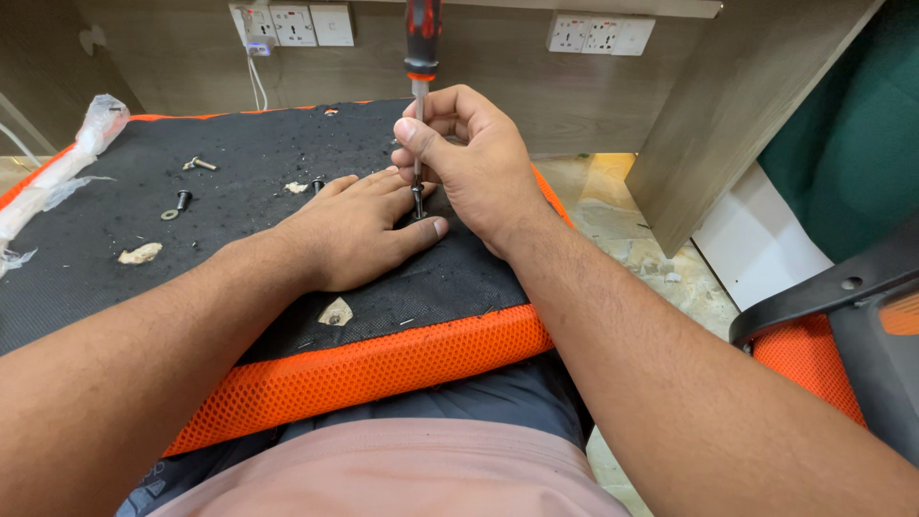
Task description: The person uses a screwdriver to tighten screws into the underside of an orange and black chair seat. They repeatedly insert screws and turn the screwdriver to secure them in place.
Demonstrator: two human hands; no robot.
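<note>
Driving a bolt (418, 199) into the black underside of the seat pad (287, 172), which lies flat across my lap with its orange mesh edge (383, 369) toward me. Right hand (474, 163) is closed around the bare shaft of the screwdriver (420, 57), low down near the tip; the red and black handle sticks up free above my fist. Tip sits on the bolt head, shaft close to vertical. Left hand (359, 230) is flat, palm down on the pad, fingers apart, holding nothing; index finger and thumb lie either side of the bolt, steadying the spot. The two hands are touching or nearly so at the bolt.

Step, as I judge it: seating the bolt. It stands proud of the fabric, so it doesn't look driven home; thread engagement can't be seen from here.

Next move calls for keeping the shaft square to the pad, pressing down so the tip doesn't cam out, and probably shifting grip up to the handle for torque. Left fingertips are close to the tip, so a slip is the risk.

Loose hardware on the pad, well left of my hands: another bolt (183, 199) with a washer (169, 214) beside it, one more bolt (199, 164) further back, foam crumbs (141, 254). Wall sockets (600, 33) behind, second orange seat part (814, 369) on my right.
</note>
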